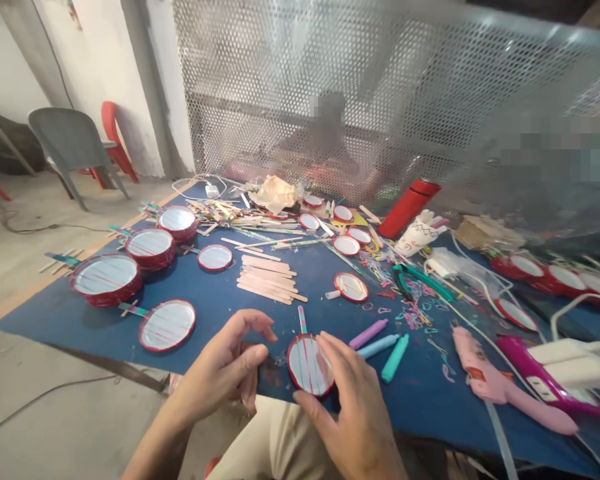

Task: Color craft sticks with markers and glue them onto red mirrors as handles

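Note:
A small toy banjo [307,373] lies at the near table edge, with a round white face, a red rim, thin red strings and a stick neck coloured pink and teal. Around its right side curves my right hand [347,400], fingers on the upper rim and thumb at the lower edge. My left hand [235,363] hovers to the left of it, fingers curled but apart, holding nothing. Beyond the hands lies a row of plain craft sticks [266,277]. Purple, blue and teal markers [377,343] rest just right of the banjo.
Bigger red-rimmed banjos [105,275] stand at the left. To the right are a pink glue gun [485,373], a purple power strip [540,380], green-handled pliers [425,281] and scattered rubber bands [415,307]. A red bottle [409,208] leans near the perforated metal screen [260,100].

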Available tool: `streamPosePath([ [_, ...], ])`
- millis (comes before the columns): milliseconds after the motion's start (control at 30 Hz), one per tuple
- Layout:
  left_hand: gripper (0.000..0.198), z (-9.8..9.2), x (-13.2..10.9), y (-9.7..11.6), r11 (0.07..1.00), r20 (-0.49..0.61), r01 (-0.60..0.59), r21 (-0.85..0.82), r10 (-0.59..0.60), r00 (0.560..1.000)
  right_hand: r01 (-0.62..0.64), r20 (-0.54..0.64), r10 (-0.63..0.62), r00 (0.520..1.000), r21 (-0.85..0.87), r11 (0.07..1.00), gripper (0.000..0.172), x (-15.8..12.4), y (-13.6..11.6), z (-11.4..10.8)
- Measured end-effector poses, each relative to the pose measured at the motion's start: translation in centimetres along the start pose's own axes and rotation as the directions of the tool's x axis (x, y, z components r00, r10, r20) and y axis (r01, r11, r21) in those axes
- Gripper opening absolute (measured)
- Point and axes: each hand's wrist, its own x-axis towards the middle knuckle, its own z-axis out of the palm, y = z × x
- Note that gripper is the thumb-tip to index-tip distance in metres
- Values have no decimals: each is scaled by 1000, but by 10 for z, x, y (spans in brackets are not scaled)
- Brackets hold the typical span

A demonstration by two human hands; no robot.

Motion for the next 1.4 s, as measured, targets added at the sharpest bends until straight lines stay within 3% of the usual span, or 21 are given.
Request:
streamPosePath([
  [167,47,0,-3,-1,1000,52,-7,-17,8,999,-12,-26,12,1000,-18,1000,44,6,-5,6],
  [300,49,-2,-3,3,997,74,-74,7,74,995,-9,-149,10,989,7,1000,36,7,-12,-3],
  [400,49,-5,-3,4,996,103,-58,66,51,993,-13,-215,10,977,-10,1000,23,15,-9,-12],
  [500,51,-7,-3,3,993,136,-35,112,19,991,-170,-73,158,985,-211,963,29,35,4,-16],
  [600,52,-7,-3,3,994,136,-41,100,27,990,-311,62,364,929,-401,862,30,63,23,-10],
  [733,54,-6,-3,7,996,140,-43,73,32,990,-371,110,469,877,-467,803,28,90,48,6],
  [833,56,-6,-3,9,996,144,-50,78,38,989,-412,144,535,833,-485,772,16,102,66,18],
  [967,57,-6,-2,6,994,126,-46,101,33,991,-475,195,625,756,-493,728,19,111,83,25],
  [1233,58,-8,0,2,991,130,-80,103,66,989,-610,204,726,656,-423,670,30,123,78,23],
  [1333,56,-9,1,0,991,120,-94,93,82,989,-668,142,739,658,-344,660,27,127,64,12],
  [1400,54,-8,3,-3,990,106,-117,75,108,988,-671,112,712,694,-258,695,22,126,47,-1],
])
